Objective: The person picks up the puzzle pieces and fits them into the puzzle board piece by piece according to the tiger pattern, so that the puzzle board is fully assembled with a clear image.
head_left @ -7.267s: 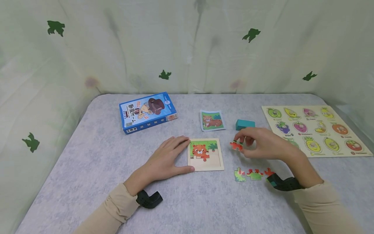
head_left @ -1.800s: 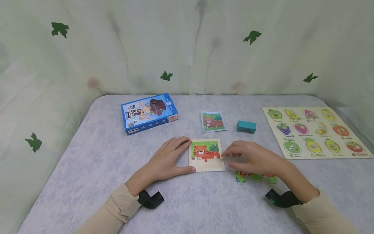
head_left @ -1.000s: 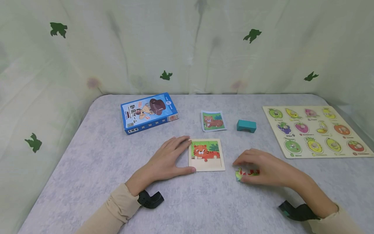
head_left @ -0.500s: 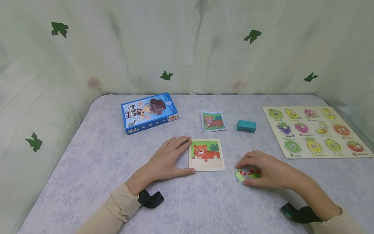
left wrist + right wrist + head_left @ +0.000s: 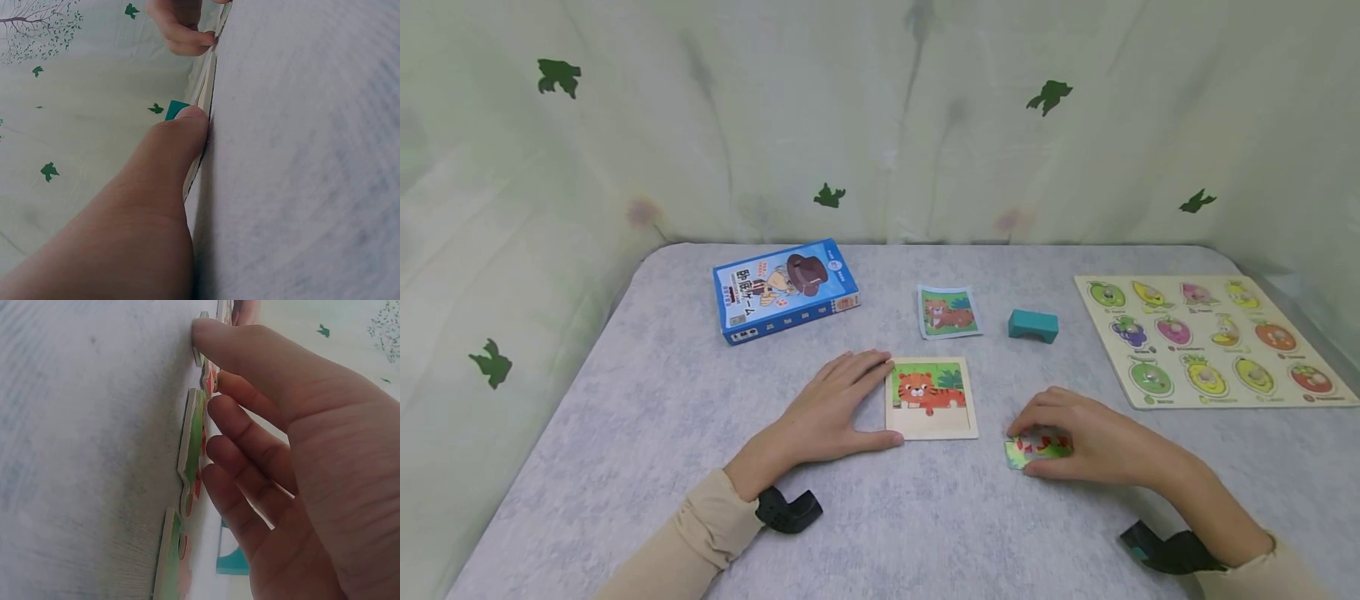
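In the head view my left hand (image 5: 831,408) lies along the left side of a small wooden puzzle tray (image 5: 940,427), fingertips by its upper corner, thumb by its lower one. A tiger picture (image 5: 928,387) fills the tray's upper part; bare wood shows below. To the right, my right hand (image 5: 1082,437) pinches a green-and-red jigsaw piece (image 5: 1015,454) between thumb and index finger. In the right wrist view the thumb (image 5: 219,340) presses that piece's near edge. Two more jigsaw pieces, one green (image 5: 194,434) and one partly cut off (image 5: 165,556), lie beneath the other fingers.
Behind the tray lies a tiger picture card (image 5: 947,312), with a teal bridge-shaped block (image 5: 1032,325) to its right. A blue game box (image 5: 786,290) is at the back left. A fruit puzzle board (image 5: 1213,342) lies at the right.
The tiger's striped body piece went from the right hand into the tray. Then the right hand drew back toward the loose pieces and took hold of the leftmost one. The left hand stayed put.
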Tool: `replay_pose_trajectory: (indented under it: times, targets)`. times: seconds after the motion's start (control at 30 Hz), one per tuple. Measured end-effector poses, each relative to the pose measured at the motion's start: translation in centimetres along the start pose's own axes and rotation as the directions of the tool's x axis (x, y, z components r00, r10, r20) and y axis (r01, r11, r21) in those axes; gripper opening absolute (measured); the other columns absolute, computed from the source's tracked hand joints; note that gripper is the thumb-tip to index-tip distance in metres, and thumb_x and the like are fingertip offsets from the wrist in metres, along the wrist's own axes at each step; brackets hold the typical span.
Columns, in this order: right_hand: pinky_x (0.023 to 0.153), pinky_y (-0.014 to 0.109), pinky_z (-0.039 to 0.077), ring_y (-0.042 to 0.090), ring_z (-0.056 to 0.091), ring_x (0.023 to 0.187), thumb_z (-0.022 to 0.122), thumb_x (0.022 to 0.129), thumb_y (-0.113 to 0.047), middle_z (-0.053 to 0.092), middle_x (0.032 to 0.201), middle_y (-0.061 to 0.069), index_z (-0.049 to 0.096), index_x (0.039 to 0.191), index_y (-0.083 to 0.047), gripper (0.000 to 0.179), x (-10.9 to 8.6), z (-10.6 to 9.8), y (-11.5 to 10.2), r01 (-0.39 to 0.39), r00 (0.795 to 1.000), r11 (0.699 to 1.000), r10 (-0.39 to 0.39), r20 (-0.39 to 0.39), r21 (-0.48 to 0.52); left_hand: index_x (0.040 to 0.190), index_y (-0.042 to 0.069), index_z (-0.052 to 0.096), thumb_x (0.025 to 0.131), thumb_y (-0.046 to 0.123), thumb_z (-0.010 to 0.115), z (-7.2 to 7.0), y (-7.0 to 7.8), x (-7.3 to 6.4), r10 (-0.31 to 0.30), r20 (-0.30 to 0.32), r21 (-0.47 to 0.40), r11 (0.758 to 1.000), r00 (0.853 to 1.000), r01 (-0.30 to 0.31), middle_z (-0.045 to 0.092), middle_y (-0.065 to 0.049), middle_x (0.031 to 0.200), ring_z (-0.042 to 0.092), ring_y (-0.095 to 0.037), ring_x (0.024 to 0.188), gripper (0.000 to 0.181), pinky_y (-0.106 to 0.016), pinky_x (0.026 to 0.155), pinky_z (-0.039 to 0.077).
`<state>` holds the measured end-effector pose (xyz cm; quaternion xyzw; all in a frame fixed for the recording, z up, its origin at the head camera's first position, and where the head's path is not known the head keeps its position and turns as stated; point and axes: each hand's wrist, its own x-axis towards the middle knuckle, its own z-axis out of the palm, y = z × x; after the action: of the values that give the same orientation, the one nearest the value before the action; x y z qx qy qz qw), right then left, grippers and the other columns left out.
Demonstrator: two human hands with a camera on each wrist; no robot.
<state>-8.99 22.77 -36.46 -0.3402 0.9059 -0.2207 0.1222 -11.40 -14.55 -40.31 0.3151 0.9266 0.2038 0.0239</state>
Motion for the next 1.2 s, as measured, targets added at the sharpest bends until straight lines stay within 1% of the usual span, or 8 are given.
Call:
replay_pose_trajectory:
  times: [0.23, 0.43, 0.57, 0.77, 0.97, 1.07, 1.2]
  targets:
    - [0.084, 0.023, 0.056, -0.001, 0.055, 0.096, 0.082, 0.088, -0.046, 0.064, 0.108, -0.025, 0.072, 0.117, -0.036, 0.032, 0.1, 0.2, 0.1, -0.004, 1.000, 1.000, 0.004, 0.002, 0.007, 0.160, 0.009, 0.039, 0.086, 0.069, 0.070, 0.0, 0.0, 0.0, 0.007, -0.012, 0.000, 1.000, 1.000, -0.007, 0.035, -0.007, 0.166, 0.029, -0.024, 0.155, 0.100, -0.047, 0.131, 0.017]
    - [0.077, 0.021, 0.054, 0.000, 0.054, 0.090, 0.082, 0.088, -0.046, 0.063, 0.103, -0.024, 0.073, 0.117, -0.035, 0.033, 0.1, 0.2, 0.1, -0.002, 1.000, 1.000, 0.002, 0.000, 0.004, 0.160, 0.010, 0.039, 0.086, 0.069, 0.070, -0.1, 0.1, -0.1, 0.006, -0.010, -0.004, 1.000, 1.000, -0.006, 0.034, -0.007, 0.166, 0.029, -0.024, 0.155, 0.100, -0.047, 0.131, 0.016]
    - [0.076, 0.021, 0.054, 0.000, 0.054, 0.089, 0.083, 0.087, -0.043, 0.063, 0.101, -0.024, 0.073, 0.117, -0.035, 0.032, 0.2, 0.3, 0.1, -0.002, 1.000, 1.000, 0.002, -0.005, -0.001, 0.160, 0.010, 0.039, 0.086, 0.070, 0.069, -0.1, 0.1, -0.1, 0.011, -0.009, 0.001, 1.000, 1.000, -0.011, 0.034, -0.007, 0.166, 0.028, -0.024, 0.155, 0.100, -0.047, 0.131, 0.016]
    - [0.076, 0.021, 0.054, -0.001, 0.054, 0.089, 0.083, 0.088, -0.042, 0.063, 0.101, -0.025, 0.073, 0.117, -0.035, 0.031, 0.3, 0.3, 0.1, 0.004, 1.000, 1.000, -0.004, -0.017, -0.010, 0.160, 0.010, 0.038, 0.087, 0.070, 0.069, -0.1, 0.1, -0.1, 0.010, -0.008, -0.002, 1.000, 1.000, -0.010, 0.034, -0.007, 0.167, 0.028, -0.024, 0.155, 0.100, -0.047, 0.131, 0.015]
    - [0.078, 0.022, 0.055, -0.001, 0.055, 0.091, 0.082, 0.089, -0.043, 0.064, 0.105, -0.025, 0.073, 0.118, -0.034, 0.032, 0.7, 0.1, -0.2, 0.026, 0.999, 0.999, -0.027, -0.041, -0.024, 0.161, 0.011, 0.037, 0.087, 0.071, 0.068, 0.0, 0.0, -0.1, 0.001, -0.006, 0.000, 1.000, 1.000, -0.001, 0.034, -0.006, 0.167, 0.028, -0.023, 0.156, 0.100, -0.045, 0.131, 0.015]
    - [0.076, 0.021, 0.055, 0.000, 0.055, 0.090, 0.082, 0.089, -0.042, 0.064, 0.105, -0.025, 0.073, 0.118, -0.033, 0.032, 0.9, 0.0, -0.3, 0.041, 0.998, 0.999, -0.043, -0.054, -0.026, 0.160, 0.011, 0.038, 0.086, 0.070, 0.069, 0.0, 0.0, -0.1, 0.002, -0.008, -0.001, 1.000, 1.000, -0.002, 0.034, -0.006, 0.167, 0.028, -0.023, 0.155, 0.100, -0.045, 0.131, 0.015]
    - [0.075, 0.021, 0.055, 0.000, 0.056, 0.090, 0.083, 0.089, -0.038, 0.064, 0.104, -0.024, 0.073, 0.117, -0.030, 0.031, 1.1, -0.1, -0.5, 0.083, 0.993, 0.996, -0.086, -0.082, -0.043, 0.160, 0.011, 0.038, 0.087, 0.070, 0.069, 0.1, 0.0, -0.1, 0.002, -0.009, -0.001, 1.000, 1.000, -0.002, 0.034, -0.006, 0.167, 0.028, -0.023, 0.155, 0.099, -0.045, 0.131, 0.015]
